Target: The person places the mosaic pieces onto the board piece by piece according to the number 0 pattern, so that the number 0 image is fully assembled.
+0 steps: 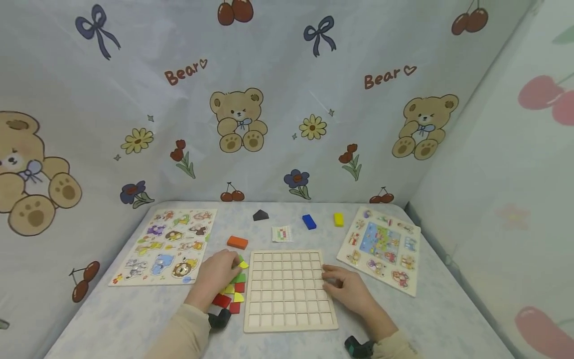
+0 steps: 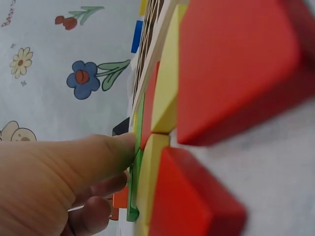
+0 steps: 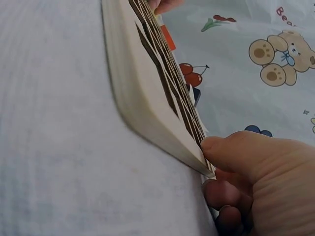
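Note:
At the left edge of the wooden grid board [image 1: 291,328], my left hand [image 1: 217,275] is bent over a group of coloured blocks. Its thumb [image 2: 110,152] meets a green block [image 2: 140,123] and the other fingers curl below, seemingly pinching it; the far side is hidden. Red blocks [image 1: 221,300] and yellow blocks [image 1: 238,297] lie below that hand, some covered by it. My right hand [image 1: 347,290] grips the board's right edge, thumb on top and fingers curled at the side, as the right wrist view shows.
An animal puzzle board [image 1: 148,224] lies at left, another picture puzzle [image 1: 350,257] at right. Behind the grid are an orange block [image 1: 237,243], a black piece [image 1: 260,215], a small printed card [image 1: 281,234], a blue block [image 1: 309,222] and a yellow block [image 1: 338,220]. Patterned curtains surround the table.

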The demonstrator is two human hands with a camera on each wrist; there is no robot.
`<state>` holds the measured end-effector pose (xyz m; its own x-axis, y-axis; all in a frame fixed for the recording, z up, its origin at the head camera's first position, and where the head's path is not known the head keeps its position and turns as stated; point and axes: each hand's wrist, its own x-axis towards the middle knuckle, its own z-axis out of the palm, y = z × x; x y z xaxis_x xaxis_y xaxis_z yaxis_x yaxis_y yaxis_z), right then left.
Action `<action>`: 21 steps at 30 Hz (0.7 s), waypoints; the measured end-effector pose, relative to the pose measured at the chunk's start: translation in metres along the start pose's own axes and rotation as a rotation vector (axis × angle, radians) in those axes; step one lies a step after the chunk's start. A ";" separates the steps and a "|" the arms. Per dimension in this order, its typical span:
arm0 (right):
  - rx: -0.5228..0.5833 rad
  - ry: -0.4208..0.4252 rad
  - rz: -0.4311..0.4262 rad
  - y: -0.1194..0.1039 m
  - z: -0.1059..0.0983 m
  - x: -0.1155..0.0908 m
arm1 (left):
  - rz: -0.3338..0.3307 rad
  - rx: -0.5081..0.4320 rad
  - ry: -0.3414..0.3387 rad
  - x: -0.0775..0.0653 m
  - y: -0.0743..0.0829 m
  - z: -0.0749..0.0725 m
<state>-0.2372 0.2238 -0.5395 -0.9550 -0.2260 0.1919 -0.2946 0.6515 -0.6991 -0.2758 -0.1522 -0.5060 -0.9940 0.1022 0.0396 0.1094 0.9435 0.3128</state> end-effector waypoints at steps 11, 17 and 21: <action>-0.015 -0.013 0.006 -0.004 0.000 -0.002 | 0.117 0.047 0.045 0.000 -0.001 0.006; -0.018 -0.006 0.011 -0.004 0.000 -0.002 | 0.150 0.079 0.062 0.001 -0.002 0.006; -0.031 0.002 -0.006 -0.005 0.000 -0.002 | 0.165 0.102 0.084 0.000 -0.001 0.005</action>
<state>-0.2339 0.2212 -0.5368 -0.9534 -0.2282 0.1973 -0.3009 0.6724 -0.6763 -0.2764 -0.1517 -0.5109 -0.9581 0.2353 0.1632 0.2655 0.9436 0.1980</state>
